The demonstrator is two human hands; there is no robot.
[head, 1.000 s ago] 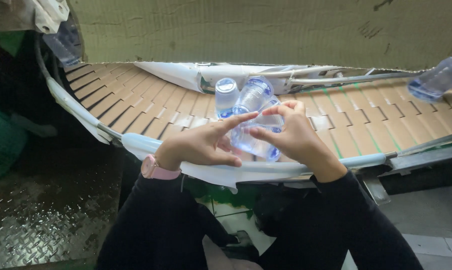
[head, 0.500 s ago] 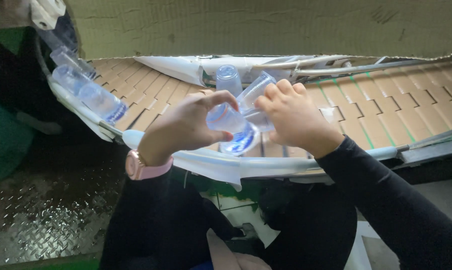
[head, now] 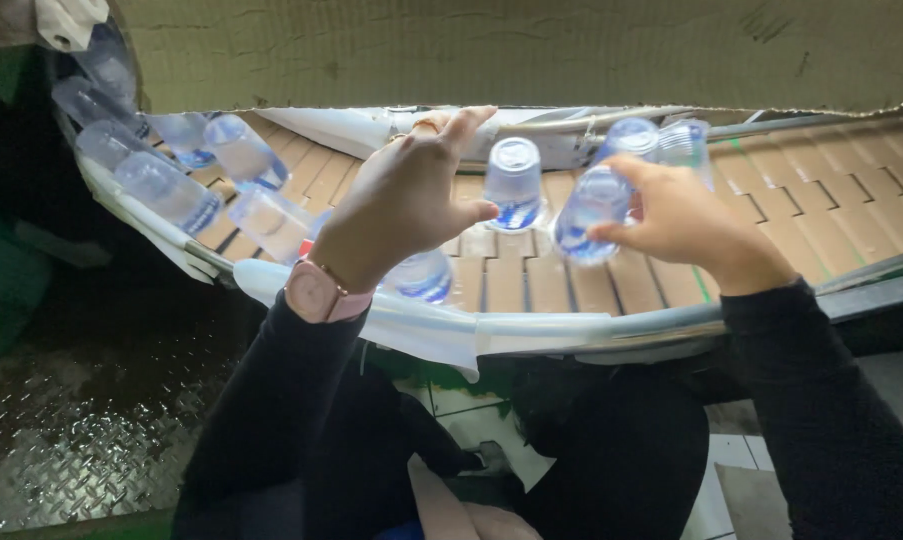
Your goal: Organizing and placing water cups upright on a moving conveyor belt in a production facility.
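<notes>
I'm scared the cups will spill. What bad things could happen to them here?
The right hand grips one clear sealed cup only by its fingertips, tilted above the slatted conveyor, so it might slip and drop. The left hand hangs open close beside the upright cup and could knock it over. More cups lie crowded against the curved white rail on the left, where they might jam.
</notes>
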